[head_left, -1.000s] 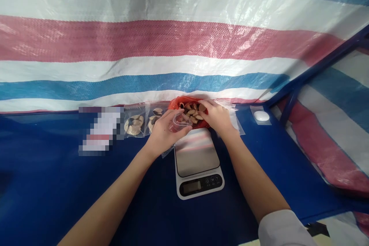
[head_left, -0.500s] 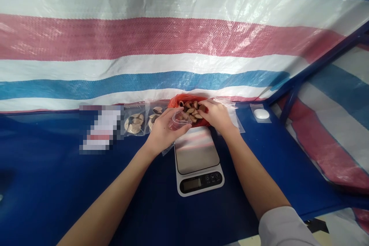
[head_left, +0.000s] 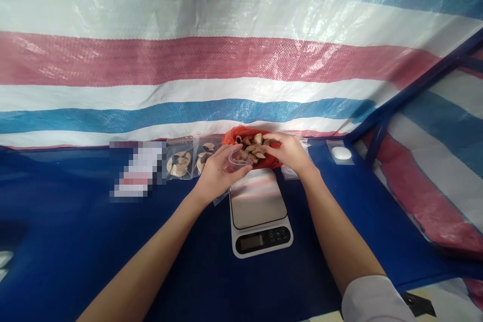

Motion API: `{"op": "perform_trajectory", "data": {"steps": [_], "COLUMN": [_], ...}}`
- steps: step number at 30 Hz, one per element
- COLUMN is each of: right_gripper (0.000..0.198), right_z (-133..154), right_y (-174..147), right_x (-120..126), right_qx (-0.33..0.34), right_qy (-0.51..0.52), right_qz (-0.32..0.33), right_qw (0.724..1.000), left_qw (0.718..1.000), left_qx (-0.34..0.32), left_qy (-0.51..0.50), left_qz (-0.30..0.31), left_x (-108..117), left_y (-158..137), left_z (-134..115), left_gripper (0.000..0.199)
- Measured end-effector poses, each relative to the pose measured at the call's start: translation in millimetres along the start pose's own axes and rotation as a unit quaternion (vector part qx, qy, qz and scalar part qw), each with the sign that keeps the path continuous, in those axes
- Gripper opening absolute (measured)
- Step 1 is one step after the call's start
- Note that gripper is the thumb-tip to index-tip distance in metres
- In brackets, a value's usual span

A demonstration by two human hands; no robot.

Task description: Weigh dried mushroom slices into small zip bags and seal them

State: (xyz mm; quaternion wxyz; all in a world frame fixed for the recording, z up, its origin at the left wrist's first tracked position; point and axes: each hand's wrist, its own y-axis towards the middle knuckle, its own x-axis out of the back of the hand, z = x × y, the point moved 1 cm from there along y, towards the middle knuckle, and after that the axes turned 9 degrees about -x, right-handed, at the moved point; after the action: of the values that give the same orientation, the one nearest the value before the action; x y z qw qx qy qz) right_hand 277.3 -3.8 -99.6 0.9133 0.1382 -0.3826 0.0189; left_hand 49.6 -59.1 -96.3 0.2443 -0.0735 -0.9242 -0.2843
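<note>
My left hand is closed round a clear plastic cup, tilted beside a red plastic bag. The open bag is full of tan and brown, curved, shell-like dried pieces. Over the bag's right side, my right hand has thumb and fingers pinched at a pale tan piece; its fingertips are partly hidden among the pieces. Just in front of the bag lies a white kitchen scale with a bare metal plate and a dark display.
Clear zip bags of similar pieces lie left of the bag. Further left is a blurred-out paper. A white oval object in a clear bag rests at right on the blue table. Striped sheeting hangs behind.
The right hand has shifted slightly, and a pale piece now shows raised at its fingertips. The left hand keeps the cup by the bag. The camera view has tilted up a little.
</note>
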Motion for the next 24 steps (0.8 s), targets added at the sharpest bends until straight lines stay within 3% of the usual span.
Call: {"op": "perform_trajectory", "data": {"steps": [7, 15, 24], "right_gripper": [0.024, 0.033, 0.032], "right_z": [5, 24, 46], "right_y": [-1, -8, -18], "right_x": [5, 23, 32], "right_qx": [0.002, -0.004, 0.040], "right_qy": [0.099, 0.257, 0.267], "right_qz": [0.022, 0.087, 0.196], "right_qw": [0.995, 0.963, 0.943], "left_qw": [1.000, 1.000, 0.998], "left_qx": [0.001, -0.009, -0.047], "left_qy": [-0.012, -0.015, -0.050], "left_qz": [-0.004, -0.011, 0.016], "left_x": [0, 0, -7], "left_y": [0, 0, -1], "left_z": [4, 6, 7], "left_gripper": [0.056, 0.057, 0.051]}}
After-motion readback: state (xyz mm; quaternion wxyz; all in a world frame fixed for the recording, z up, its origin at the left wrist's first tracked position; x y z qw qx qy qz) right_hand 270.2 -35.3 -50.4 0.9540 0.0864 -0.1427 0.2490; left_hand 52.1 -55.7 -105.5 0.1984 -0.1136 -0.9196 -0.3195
